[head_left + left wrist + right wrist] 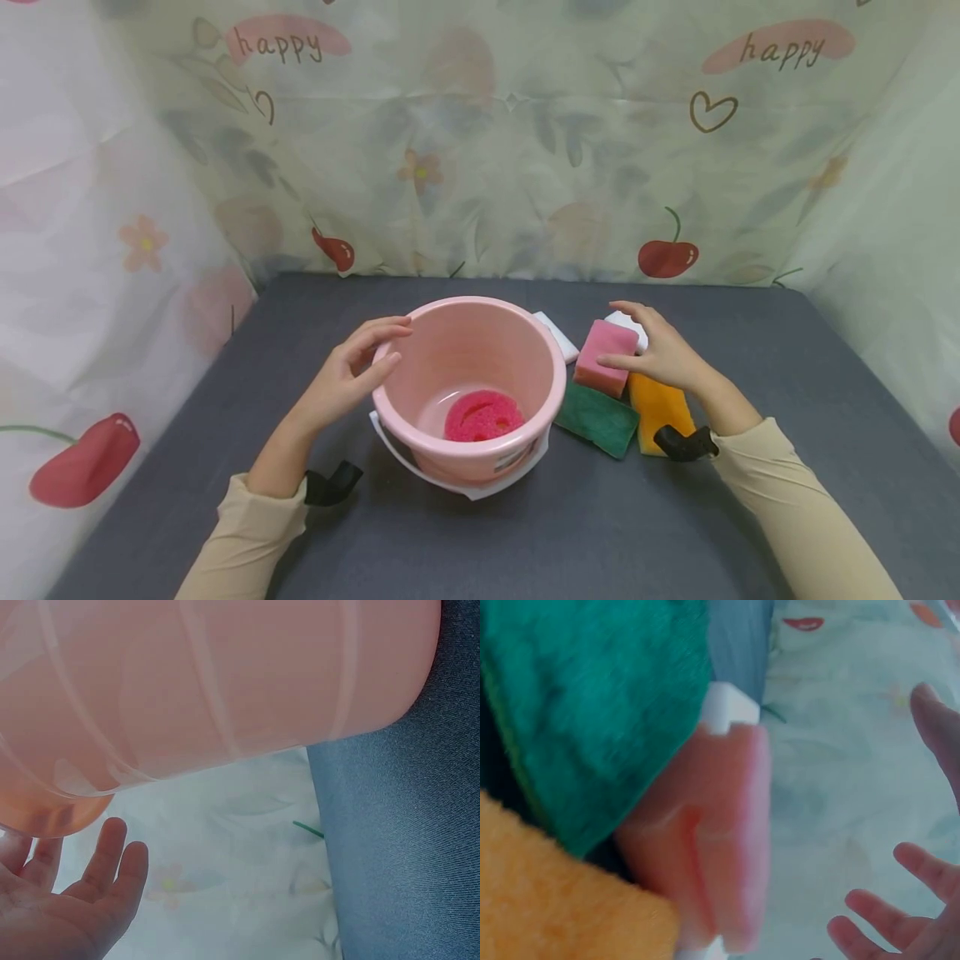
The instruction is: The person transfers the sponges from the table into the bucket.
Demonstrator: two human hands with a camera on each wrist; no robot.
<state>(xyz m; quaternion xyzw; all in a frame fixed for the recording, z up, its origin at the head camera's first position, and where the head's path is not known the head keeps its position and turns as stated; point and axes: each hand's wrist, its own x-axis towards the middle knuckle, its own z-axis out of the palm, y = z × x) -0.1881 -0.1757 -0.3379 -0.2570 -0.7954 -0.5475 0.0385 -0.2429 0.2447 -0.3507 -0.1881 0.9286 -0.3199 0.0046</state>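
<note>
A pink plastic bucket [468, 387] stands near the middle of a dark grey table [525, 533], its white handle [450, 483] folded down around its near side. Inside, on the bottom, lies a round magenta sponge [483, 415]. The left hand [351, 375] is at the bucket's left rim, fingers loosely spread and only slightly bent, fingertips at or just touching the rim; it grips nothing, and the left wrist view shows the palm open beside the bucket's wall. Just right of the bucket lies a cluster of sponges: a pink sponge block [604, 357], a green scouring pad [597, 418] nearer and to its left, an orange sponge [660, 408] to the right of the green pad, and two white sponges [557, 335] at the far side. The right hand [658, 350] hovers over the pink block and the orange sponge with fingers spread and relaxed, closed on nothing; whether a fingertip touches the pink block cannot be told. A floral curtain [480, 150] printed with cherries and the word "happy" walls the table on three sides.
</note>
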